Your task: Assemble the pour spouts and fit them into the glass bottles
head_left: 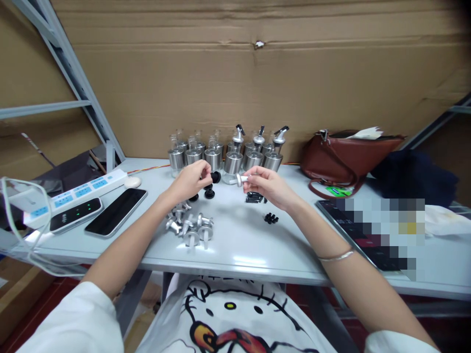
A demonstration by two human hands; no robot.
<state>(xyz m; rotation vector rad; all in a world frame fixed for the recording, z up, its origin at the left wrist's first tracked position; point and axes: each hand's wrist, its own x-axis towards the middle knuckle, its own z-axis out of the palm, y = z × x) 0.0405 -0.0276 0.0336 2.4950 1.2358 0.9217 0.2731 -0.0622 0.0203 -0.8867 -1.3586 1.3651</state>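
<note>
Against cardboard (184,73), left fingers (206,168) clamp a black stopper (217,177), right fingers (257,180) a partly hidden spout (239,180).

Your pale surface (235,235) spans the middle of the frame. At its left you have a power strip (77,193), a phone (117,212) and a round white object (132,182). Left of centre lie metal fittings (205,232), with black stoppers (209,193) just above; right of centre, black sticks (254,197) and small black pieces (271,218). Bottles (234,163) stand along the upper middle, a brown bag (342,159) farther right.
</note>
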